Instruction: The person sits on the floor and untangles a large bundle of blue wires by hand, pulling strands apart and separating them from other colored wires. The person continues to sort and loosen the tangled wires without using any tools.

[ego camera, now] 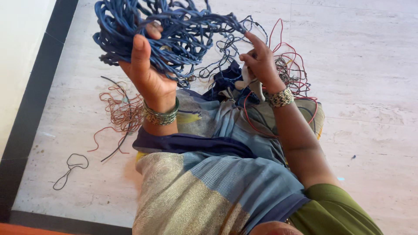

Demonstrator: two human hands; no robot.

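Seen from the head camera, a person sits on a pale stone floor (pixel 374 87), a blue, grey and beige draped cloth (pixel 217 174) covering the lap. The left hand (pixel 146 65) is raised with its fingers (pixel 153 29) closed around a thick tangle of blue wire (pixel 174 30), which hangs in loops above the lap and trails to the right. The right hand (pixel 259 61) pinches one strand of that blue wire between fingertips (pixel 251 38) at the bundle's right edge, the other fingers curled in; whether they also grip the small white tool (pixel 248 80) showing just under the palm cannot be told. Both wrists carry stacked bangles (pixel 161 116). Thin red wire (pixel 291 65) lies tangled on the floor beside and behind the right hand, one strand running across the cloth. A loose heap of copper-coloured wire (pixel 122 111) sits on the floor just left of the left wrist, and a single dark loop of wire (pixel 72 167) lies well apart nearer the black floor border (pixel 26 126).
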